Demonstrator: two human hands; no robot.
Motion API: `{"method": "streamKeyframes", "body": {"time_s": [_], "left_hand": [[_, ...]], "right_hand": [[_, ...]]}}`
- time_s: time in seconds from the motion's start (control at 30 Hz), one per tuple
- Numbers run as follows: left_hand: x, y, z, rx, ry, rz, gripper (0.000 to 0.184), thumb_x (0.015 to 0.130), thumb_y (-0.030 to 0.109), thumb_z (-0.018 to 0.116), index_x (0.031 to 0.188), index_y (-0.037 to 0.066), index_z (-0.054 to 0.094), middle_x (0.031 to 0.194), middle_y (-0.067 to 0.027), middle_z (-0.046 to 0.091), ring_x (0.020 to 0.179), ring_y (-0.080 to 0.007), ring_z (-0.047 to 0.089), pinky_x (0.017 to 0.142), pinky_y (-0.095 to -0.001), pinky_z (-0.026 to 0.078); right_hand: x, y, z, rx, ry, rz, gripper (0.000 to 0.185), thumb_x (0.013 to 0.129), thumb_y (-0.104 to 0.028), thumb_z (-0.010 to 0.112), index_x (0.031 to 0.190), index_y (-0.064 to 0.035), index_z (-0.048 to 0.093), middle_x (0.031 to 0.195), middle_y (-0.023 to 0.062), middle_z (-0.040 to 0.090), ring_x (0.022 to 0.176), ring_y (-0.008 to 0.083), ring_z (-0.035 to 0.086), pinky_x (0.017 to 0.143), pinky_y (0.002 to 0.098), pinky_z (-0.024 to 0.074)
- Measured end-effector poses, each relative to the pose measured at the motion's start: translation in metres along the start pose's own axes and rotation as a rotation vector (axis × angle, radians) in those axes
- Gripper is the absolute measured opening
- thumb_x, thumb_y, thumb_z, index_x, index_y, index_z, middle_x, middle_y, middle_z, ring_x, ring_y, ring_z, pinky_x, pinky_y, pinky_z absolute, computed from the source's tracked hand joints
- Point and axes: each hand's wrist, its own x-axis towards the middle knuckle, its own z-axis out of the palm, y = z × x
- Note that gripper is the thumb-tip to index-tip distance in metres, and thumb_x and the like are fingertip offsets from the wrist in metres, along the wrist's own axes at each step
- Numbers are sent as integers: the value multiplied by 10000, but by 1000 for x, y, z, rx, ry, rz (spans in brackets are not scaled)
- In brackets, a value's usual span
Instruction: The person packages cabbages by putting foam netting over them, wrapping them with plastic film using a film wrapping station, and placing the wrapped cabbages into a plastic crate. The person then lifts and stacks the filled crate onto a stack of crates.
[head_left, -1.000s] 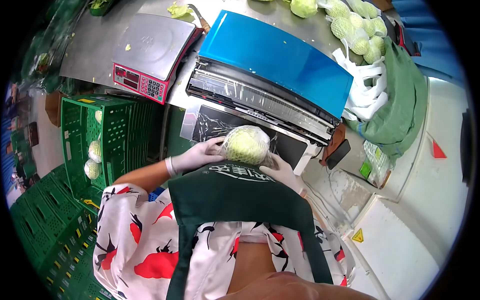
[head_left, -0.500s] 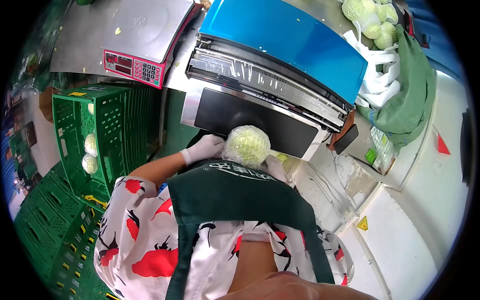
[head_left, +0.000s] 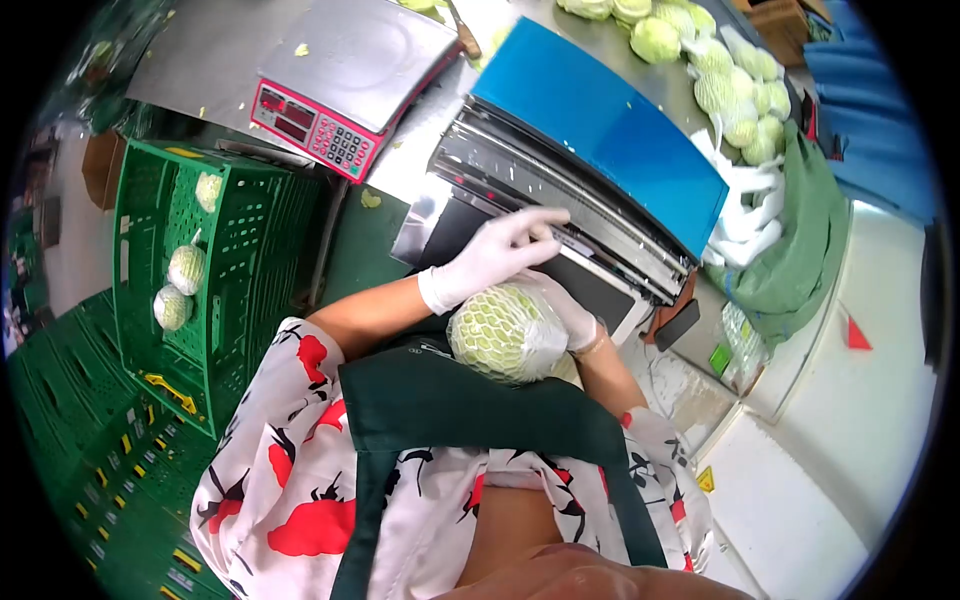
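A round cabbage (head_left: 500,345) in a white foam net, with clear film over part of it, is held against my dark green apron (head_left: 480,405). My right hand (head_left: 562,308), in a white glove, is closed around its upper right side. Just above the cabbage, my gloved left hand (head_left: 505,250) reaches over the black plate (head_left: 590,285) of the wrapping machine. Its fingers are stretched out and partly bent, with nothing visible in them. Behind the plate rises the machine's blue cover (head_left: 610,125).
A red scale (head_left: 340,90) stands at upper left. Green crates (head_left: 215,290) at left hold several netted cabbages (head_left: 187,268). More cabbages (head_left: 735,95) lie at upper right by a green sack (head_left: 805,240) and white bags (head_left: 748,205).
My left hand has moved up and right, from beside the cabbage to over the plate. My right hand, mostly hidden before, now shows on the cabbage, which has turned. The view has shifted.
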Motion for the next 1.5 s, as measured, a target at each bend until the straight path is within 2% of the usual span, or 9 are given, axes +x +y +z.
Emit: {"method": "streamKeyframes", "body": {"time_s": [0.1,0.2,0.37,0.47,0.73,0.93,1.07,1.33,1.5], "left_hand": [[-17,-21,-25,-419,-441,-22,538,1049,339,385,1437,-32,420,1491,-123,427,1367,-208,410,1139,-369,315],[-41,-26,-61,-538,-557,-74,654,1008,446,420,1426,-57,412,1450,-184,473,1346,-265,460,1155,-368,305],[-93,-85,-134,67,58,389,480,958,353,599,1294,27,497,1365,-170,541,1268,-251,539,1040,-430,472],[-152,-47,-178,-700,394,327,585,948,512,497,1326,67,510,1322,-176,578,1211,-287,582,1002,-473,503],[-366,-27,-302,-426,1659,515,614,1014,528,341,1450,104,423,1472,-114,456,1319,-304,471,1095,-513,387],[-438,-104,-360,-676,1851,215,631,984,501,404,1439,66,446,1425,-126,504,1239,-303,535,1067,-477,418],[-398,-81,-384,232,2164,31,510,939,315,608,1317,-25,568,1290,-154,620,1119,-293,607,981,-398,488],[38,130,-246,755,933,460,489,954,180,622,1406,37,502,1374,-120,551,1234,-200,530,1062,-330,394],[295,124,-204,606,512,157,769,879,394,708,1467,14,390,1375,-188,528,1265,-269,517,1025,-368,426]], "right_hand": [[-7,-28,-24,-887,217,78,231,928,-176,608,1107,-45,671,999,184,687,944,257,677,855,365,528],[10,-74,-75,-843,657,-91,169,913,-180,640,1016,-54,685,960,152,692,874,302,668,823,392,536],[130,-119,-154,-1392,811,-539,768,899,-495,631,1447,-6,407,1493,228,401,1412,395,319,1166,464,249],[190,-60,-173,-1641,695,-367,910,906,-644,505,1498,17,301,1576,220,255,1474,378,189,1195,513,112],[189,-61,-172,-1546,699,-403,891,902,-628,521,1496,4,318,1579,215,258,1486,340,186,1199,510,97],[139,-78,-189,-942,746,-378,641,909,-453,626,1366,-16,516,1469,209,441,1397,345,366,1166,433,265],[75,-82,-247,-964,1164,-501,387,906,-303,630,1174,-24,651,1205,184,646,1153,342,581,1027,409,429],[34,-54,-459,-1026,1457,432,503,812,-459,663,1100,-48,705,1081,229,685,1018,398,655,886,461,520],[59,-41,-507,-1183,1138,511,496,778,-457,705,1028,-28,707,1049,239,693,992,377,675,863,457,530]]}}
